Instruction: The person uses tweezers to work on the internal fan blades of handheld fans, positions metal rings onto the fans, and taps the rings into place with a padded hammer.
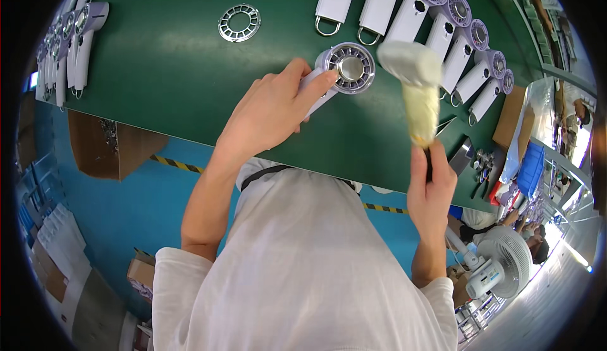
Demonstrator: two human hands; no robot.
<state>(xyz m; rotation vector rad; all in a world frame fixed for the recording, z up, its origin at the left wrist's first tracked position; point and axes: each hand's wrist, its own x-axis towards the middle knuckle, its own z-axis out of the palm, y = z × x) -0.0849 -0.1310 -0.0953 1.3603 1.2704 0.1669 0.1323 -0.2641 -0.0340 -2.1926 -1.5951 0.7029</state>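
the left grip point(273, 109) is clamped on a fan point(351, 68). the right grip point(432, 183) clasps a mallet point(420, 98) above the worktop point(167, 66).

1. Your head-worn left fisheye looks down past your white shirt point(284, 256).
2. It faces the green worktable point(158, 54) from nearby, your left hand point(272, 106) and right hand point(432, 185) inside its round field.

shirt point(297, 269): white-grey, loose, with soft folds | sleeves point(179, 297): short and wide, of same colour | black band point(264, 175): narrow, near shirt's far edge | forearms point(210, 196), left hand point(272, 108), right hand point(432, 183): bare
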